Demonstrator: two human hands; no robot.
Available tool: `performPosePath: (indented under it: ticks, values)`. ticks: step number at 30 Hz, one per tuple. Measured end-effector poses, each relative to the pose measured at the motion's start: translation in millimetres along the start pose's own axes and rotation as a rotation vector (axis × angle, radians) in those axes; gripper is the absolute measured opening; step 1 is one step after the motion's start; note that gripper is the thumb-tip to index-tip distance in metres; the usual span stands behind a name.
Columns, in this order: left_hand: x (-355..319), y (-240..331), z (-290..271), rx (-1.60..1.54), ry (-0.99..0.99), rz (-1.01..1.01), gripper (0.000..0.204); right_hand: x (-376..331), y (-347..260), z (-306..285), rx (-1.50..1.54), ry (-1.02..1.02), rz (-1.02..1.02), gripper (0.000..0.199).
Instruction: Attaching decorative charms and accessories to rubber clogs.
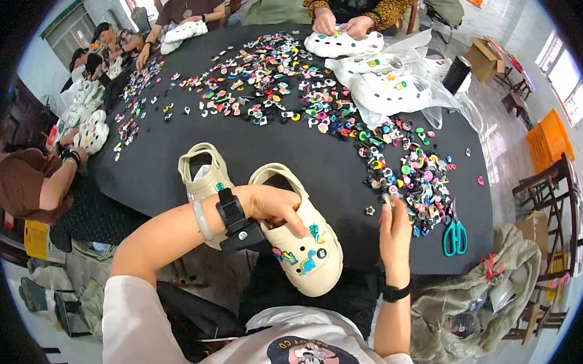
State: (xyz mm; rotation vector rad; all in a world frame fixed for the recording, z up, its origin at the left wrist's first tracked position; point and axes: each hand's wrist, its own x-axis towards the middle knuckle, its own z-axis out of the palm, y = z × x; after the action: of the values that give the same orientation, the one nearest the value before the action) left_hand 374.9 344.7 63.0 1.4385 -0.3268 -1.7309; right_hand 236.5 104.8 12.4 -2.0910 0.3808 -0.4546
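Note:
My left hand (276, 204) grips a beige clog (320, 274) at its opening, with the fingers partly inside. Colourful charms, among them a blue dinosaur (308, 262) and a green leaf (315, 232), sit in the holes of its toe. A second beige clog (201, 171) lies to the left, partly hidden by my left forearm. At the near edge of the charm pile (428, 181), my right hand (394, 235) is closed in a pinch. A small pale shoe charm (387, 199) shows at its fingertips.
The black table (280, 139) carries many loose charms. Teal scissors (455, 236) lie at the right edge. White clogs in plastic bags (393, 89) and a dark can (457, 73) stand at the far right. Several people work around the table. A sack (481, 307) sits at lower right.

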Motion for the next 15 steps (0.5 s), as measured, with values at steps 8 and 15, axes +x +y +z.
performPosePath:
  ticks: [8,15]
  values:
    - [9.3,-15.6,8.8,-0.215,-0.064,-0.047,0.053,-33.8,-42.6,4.9,0.109,-0.397,-0.111,0.031]
    - [14.3,-16.9,6.7,-0.144,-0.126,-0.004,0.049,-31.9,-52.1,22.1,-0.056,-0.504,-0.247,0.045]
